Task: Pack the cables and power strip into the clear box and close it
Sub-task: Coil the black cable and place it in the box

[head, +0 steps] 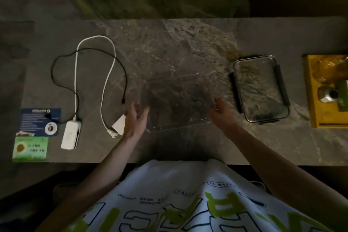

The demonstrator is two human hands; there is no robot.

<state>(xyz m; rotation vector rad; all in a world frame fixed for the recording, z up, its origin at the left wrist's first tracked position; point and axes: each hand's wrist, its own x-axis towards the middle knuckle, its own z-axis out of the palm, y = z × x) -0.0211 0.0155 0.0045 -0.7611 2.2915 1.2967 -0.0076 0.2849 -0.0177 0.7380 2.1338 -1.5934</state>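
Observation:
The clear box (178, 127) stands open on the marble table, near the front middle. My left hand (135, 118) grips its left wall and my right hand (222, 113) holds its right rim. Nothing shows inside the box. Its clear lid (260, 88), with black clips on the sides, lies flat to the right. At the left lies a white power strip (69, 137); its white cable (76, 73) loops back to a white plug (117, 124) beside my left hand. A thin black cable (52, 73) curls across the same area.
A blue card (40, 120) and a green card (29, 149) lie at the table's left front. A yellow box (327, 90) with small items stands at the far right. The table's front edge (169, 162) runs just before my white shirt.

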